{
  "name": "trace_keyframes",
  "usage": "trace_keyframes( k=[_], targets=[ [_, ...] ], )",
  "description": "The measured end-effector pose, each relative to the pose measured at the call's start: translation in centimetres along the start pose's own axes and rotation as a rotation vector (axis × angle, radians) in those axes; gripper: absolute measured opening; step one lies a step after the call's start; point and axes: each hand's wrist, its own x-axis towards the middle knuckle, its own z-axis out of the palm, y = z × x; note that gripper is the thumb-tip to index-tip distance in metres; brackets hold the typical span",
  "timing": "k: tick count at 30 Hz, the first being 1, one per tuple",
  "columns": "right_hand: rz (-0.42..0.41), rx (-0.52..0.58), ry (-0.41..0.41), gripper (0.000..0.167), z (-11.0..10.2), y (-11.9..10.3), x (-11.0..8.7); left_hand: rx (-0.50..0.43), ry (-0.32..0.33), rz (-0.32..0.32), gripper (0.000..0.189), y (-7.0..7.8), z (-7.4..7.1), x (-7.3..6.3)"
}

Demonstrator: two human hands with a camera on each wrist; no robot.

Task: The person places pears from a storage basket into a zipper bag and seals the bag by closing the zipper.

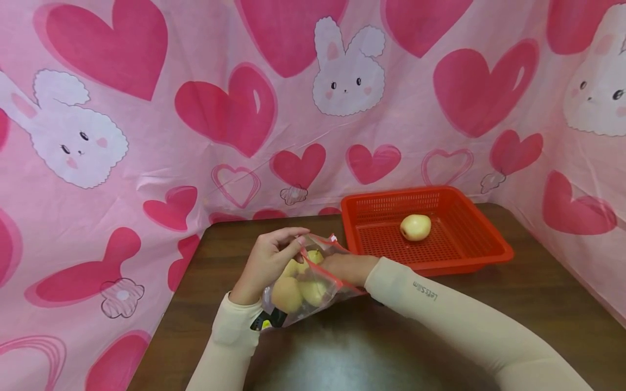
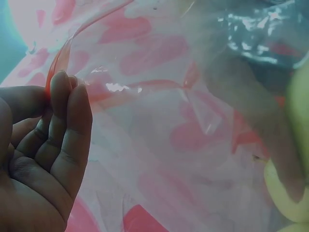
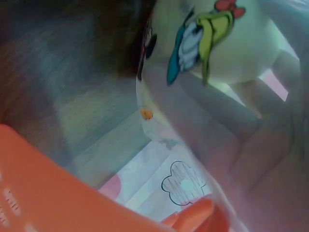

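Observation:
A clear plastic bag [image 1: 313, 311] with a red-edged mouth and printed cartoon figures contains several yellow-green pears [image 1: 287, 295]. My left hand [image 1: 270, 263] pinches the red edge between thumb and fingers, and the left wrist view shows that edge pulled up. Through the bag's mouth reaches my right hand [image 1: 343, 267], its fingers inside. Seen through the plastic in the right wrist view, thumb and fingers lie around one pear [image 3: 241, 60]; printed figures partly cover it.
A red plastic basket [image 1: 494, 247] stands behind and to the right of the bag, with a single pear [image 1: 415, 227] on its slotted floor. Beneath everything is a dark wooden table [image 1: 195, 331]. Pink heart-and-rabbit cloth [image 1: 303, 125] hangs at the back and sides.

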Motion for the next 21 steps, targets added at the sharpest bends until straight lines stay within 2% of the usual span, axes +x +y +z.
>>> trace_keyframes(
  k=[4, 9, 13, 18, 21],
  targets=[
    [0.083, 0.107, 0.058, 0.032, 0.2, 0.2, 0.0, -0.013, 0.004, 0.003, 0.021, -0.2, -0.1, 0.1],
    [0.004, 0.139, 0.058, 0.026, 0.2, 0.4, -0.2, -0.015, 0.011, -0.007, 0.021, -0.3, -0.1, 0.0],
    [-0.007, 0.166, 0.052, 0.024, 0.0, 0.4, -0.3, -0.029, 0.015, -0.018, 0.020, -0.4, -0.2, 0.0],
    [-0.040, 0.133, 0.043, 0.016, -0.6, 0.2, -0.6, -0.037, 0.026, -0.034, 0.019, -0.3, -0.3, 0.0],
    [-0.079, 0.052, 0.034, 0.011, -1.1, 0.2, -0.6, -0.031, 0.024, -0.028, 0.019, -0.3, -0.3, 0.1]
  ],
)
